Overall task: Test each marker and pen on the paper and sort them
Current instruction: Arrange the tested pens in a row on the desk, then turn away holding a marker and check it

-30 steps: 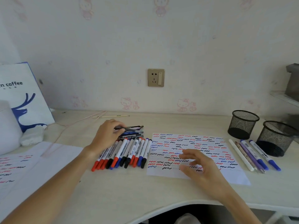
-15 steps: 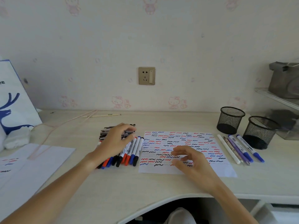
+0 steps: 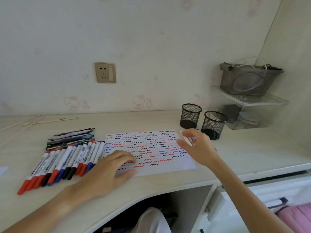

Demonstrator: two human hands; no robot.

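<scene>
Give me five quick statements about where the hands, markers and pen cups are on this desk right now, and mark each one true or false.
1. The left hand rests on the test paper. True.
2. Both mesh pen cups hold markers. False: the two cups look empty.
3. The capped markers lie in a row left of the paper. True.
4. The right hand reaches toward the marker row. False: it is at the paper's right edge, over the pens beside the nearer mesh cup.
5. The paper is blank. False: red, blue and black squiggles cover it.
</scene>
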